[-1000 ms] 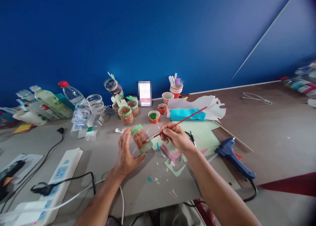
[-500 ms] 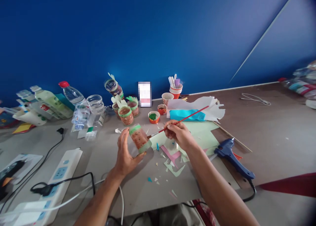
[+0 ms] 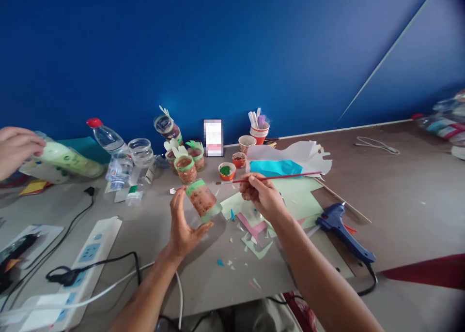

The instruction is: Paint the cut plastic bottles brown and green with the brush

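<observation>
Fingers (image 3: pixel 176 203) of the left hand (image 3: pixel 183 229) are spread around a tilted brown-and-green container (image 3: pixel 203 200), centre of frame: fingertips at its upper-left edge, thumb along the lower end, container between them. Its far side is hidden; which end is open cannot be told. Right hand (image 3: pixel 264 196), right of centre: thumb and fingers pinched on a red paintbrush (image 3: pixel 298 175), lower fingers curled and partly hidden. Brush tip is apart from the container, near its upper right; whether it touches the cup of green paint (image 3: pixel 225 172) behind is unclear. Just above the container, a similar banded cup (image 3: pixel 185 171) partly covers others. Upper centre: phone (image 3: pixel 213 138), screen pixelated. Far left: another person's hand (image 3: pixel 16 150), cut off by the frame edge, at a blurred pale-green bottle (image 3: pixel 72 160).
</observation>
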{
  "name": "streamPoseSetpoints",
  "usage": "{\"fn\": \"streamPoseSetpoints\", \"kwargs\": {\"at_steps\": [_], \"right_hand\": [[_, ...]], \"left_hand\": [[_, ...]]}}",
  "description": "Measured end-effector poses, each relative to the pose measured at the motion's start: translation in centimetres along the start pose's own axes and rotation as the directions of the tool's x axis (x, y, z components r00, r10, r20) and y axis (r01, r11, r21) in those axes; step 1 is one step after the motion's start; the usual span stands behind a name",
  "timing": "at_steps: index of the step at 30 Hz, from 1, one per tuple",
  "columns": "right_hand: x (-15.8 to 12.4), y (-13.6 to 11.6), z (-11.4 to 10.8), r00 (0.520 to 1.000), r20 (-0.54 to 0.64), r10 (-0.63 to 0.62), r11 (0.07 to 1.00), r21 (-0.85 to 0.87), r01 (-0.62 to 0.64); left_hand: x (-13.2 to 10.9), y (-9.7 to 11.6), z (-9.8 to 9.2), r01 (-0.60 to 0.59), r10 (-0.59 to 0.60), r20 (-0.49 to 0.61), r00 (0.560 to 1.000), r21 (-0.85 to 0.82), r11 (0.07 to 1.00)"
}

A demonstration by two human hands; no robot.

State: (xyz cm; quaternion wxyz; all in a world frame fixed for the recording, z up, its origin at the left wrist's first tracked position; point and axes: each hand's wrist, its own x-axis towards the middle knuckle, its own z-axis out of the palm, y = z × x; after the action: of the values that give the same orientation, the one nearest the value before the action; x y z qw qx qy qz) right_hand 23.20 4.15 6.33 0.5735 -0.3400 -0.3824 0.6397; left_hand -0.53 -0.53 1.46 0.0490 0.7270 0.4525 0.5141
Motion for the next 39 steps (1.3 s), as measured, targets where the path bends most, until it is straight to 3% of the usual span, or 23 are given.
{"fn": "streamPoseSetpoints", "kwargs": {"at_steps": [6, 12, 20, 27, 39], "right_hand": [[-1.3, 1.2, 1.5, 0.992, 0.116, -0.053, 0.986, -0.150, 0.070], [-2.1, 1.7, 2.5, 0.978, 0.206, -0.017, 0.953, -0.294, 0.078], [-2.7, 1.9, 2.9, 0.952, 0.279, 0.127, 0.953, -0.300, -0.039], [-3.1, 2.1, 2.9, 0.948, 0.235, 0.214, 0.909, -0.403, -0.105], [-3.2, 2.2, 4.0, 0.938, 0.148, 0.314, 0.925, -0.272, -0.267]], "left_hand": [[-0.5, -0.5, 0.1, 0.005, -0.006, -0.044, 0.999, -0.028, 1.000], [-1.0, -0.8, 0.5, 0.069, -0.076, -0.075, 0.994, -0.088, 0.994], [-0.8, -0.4, 0.6, 0.078, -0.092, -0.103, 0.990, -0.134, 0.988], [-0.8, -0.4, 0.4, 0.066, -0.067, -0.119, 0.991, -0.014, 0.998], [-0.8, -0.4, 0.5, 0.039, -0.035, -0.059, 0.998, 0.060, 0.997]]}}
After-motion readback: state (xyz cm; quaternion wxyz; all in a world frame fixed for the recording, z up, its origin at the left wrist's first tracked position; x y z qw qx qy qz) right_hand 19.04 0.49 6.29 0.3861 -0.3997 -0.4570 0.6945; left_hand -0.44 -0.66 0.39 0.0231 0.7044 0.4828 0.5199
